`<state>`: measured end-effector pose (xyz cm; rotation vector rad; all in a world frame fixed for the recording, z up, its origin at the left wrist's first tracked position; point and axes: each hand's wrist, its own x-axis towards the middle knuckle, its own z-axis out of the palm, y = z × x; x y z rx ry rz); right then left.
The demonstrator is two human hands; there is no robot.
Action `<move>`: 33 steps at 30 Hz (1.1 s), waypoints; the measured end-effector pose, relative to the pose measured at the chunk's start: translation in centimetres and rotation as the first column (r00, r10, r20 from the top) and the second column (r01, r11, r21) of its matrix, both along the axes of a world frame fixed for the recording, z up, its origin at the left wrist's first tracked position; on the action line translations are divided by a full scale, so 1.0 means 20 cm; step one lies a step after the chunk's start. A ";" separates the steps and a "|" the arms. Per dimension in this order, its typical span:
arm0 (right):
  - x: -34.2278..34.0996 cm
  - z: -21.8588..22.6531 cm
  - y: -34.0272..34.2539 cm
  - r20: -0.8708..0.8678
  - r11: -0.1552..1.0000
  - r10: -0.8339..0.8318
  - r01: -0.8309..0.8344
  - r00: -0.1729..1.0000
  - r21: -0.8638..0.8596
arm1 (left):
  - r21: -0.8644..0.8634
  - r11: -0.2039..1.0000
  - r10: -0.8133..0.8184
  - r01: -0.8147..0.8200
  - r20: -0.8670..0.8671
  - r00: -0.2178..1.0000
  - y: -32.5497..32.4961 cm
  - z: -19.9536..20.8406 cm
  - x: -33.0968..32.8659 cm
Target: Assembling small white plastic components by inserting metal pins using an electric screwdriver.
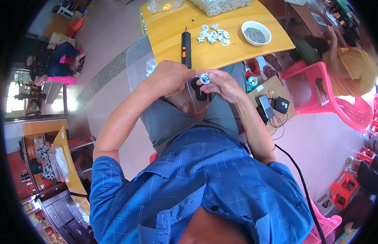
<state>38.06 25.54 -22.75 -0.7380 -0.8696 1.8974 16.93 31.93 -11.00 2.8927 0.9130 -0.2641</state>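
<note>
My right hand (pixel 224 84) is closed in a pinch on a small round white part with a blue middle (pixel 204 79). Just left of it, my left hand (pixel 169 77) has its fingers closed on a thin white cord (pixel 190 92) that runs to the round part and hangs in a loop between my knees. A black electric screwdriver (pixel 186 51) with orange buttons lies on the yellow table (pixel 168 28), its tip pointing away. Its near end meets my left hand's outline; whether they touch, I cannot tell. Several small white plastic parts (pixel 213 35) lie beyond my hands.
At the table's right stands a white bowl (pixel 256 33) of small grey metal pieces. A bag of white parts (pixel 221 5) sits at the far edge. Below right, a phone (pixel 266 106) and a black box (pixel 281 105) with cables rest on cardboard. A pink chair (pixel 319 89) holds another person.
</note>
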 end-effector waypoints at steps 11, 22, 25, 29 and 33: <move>0.01 -0.02 0.01 0.048 0.999 0.036 -0.035 0.998 -0.017 | -0.069 0.997 -0.017 0.017 -0.002 1.000 0.00 0.01 0.05; 0.06 -0.04 0.01 -0.026 0.997 0.060 -0.062 0.998 -0.042 | -0.042 0.993 -0.105 0.107 0.059 0.993 0.01 -0.04 0.04; 0.06 -0.05 0.01 -0.047 0.996 0.072 -0.074 0.996 -0.043 | -0.030 0.991 -0.126 0.129 0.070 0.990 0.02 -0.05 0.03; 0.05 -0.04 0.01 -0.011 0.995 0.094 -0.094 0.996 -0.034 | -0.059 0.987 -0.140 0.149 0.134 0.981 0.03 -0.07 0.02; 0.03 -0.04 0.00 -0.002 0.996 0.085 -0.085 0.996 -0.041 | -0.059 0.986 -0.145 0.156 0.163 0.976 0.02 -0.08 0.02</move>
